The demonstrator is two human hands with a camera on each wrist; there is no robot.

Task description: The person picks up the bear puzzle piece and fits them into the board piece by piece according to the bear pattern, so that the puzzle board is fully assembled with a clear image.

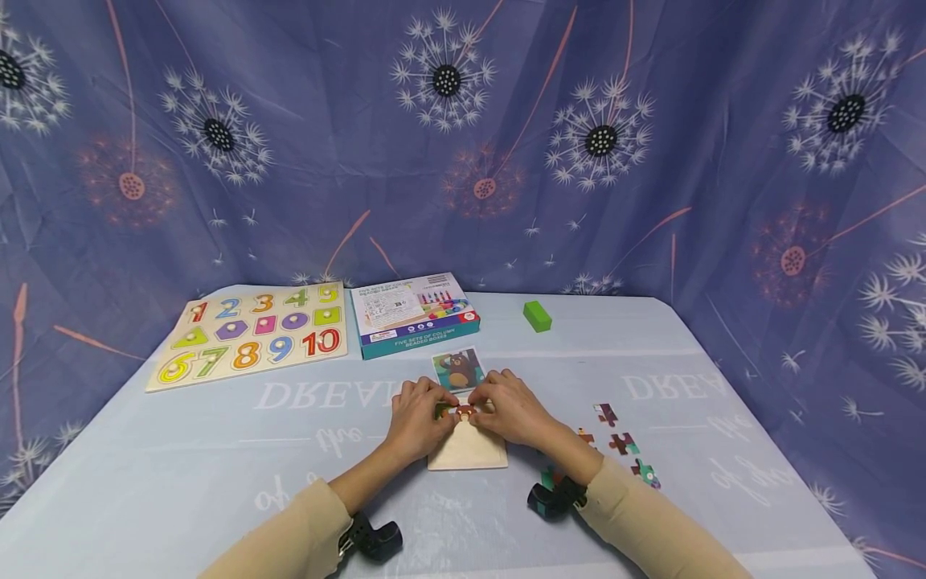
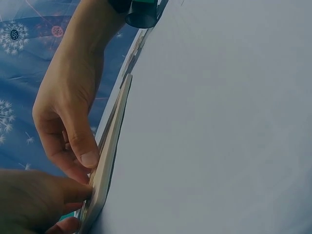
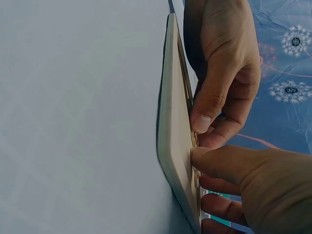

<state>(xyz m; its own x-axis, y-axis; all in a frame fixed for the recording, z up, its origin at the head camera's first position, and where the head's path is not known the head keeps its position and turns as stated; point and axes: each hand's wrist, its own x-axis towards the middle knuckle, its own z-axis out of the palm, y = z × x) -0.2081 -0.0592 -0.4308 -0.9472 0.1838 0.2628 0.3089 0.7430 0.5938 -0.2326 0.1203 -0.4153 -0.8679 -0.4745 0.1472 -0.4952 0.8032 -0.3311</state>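
A small brown-and-red puzzle piece [image 1: 465, 412] lies at the top end of a pale wooden board [image 1: 468, 450], which rests flat on the cloth-covered table [image 1: 181, 450] in front of the person. The left hand [image 1: 418, 418] pinches the piece from the left with thumb and forefinger, its other fingers curled beside them; some green shows under its fingertips. The right hand [image 1: 515, 408] pinches from the right in the same way, the two hands' fingertips nearly meeting. The lower part of the board is bare wood. Just beyond the board lies a card [image 1: 460, 370] with a brown bear on it. Loose pieces [image 1: 618, 443] are scattered on the right, some partly hidden by the right forearm. Black cameras [image 1: 379, 540] are strapped to both wrists, at the cuffs of beige sleeves [image 1: 289, 535]. Farther back, a box [image 1: 415, 314] lies left of a green block [image 1: 538, 316], and a number board [image 1: 161, 381] lies at far left. A blue dandelion-print curtain [image 1: 325, 161] hangs behind the table.
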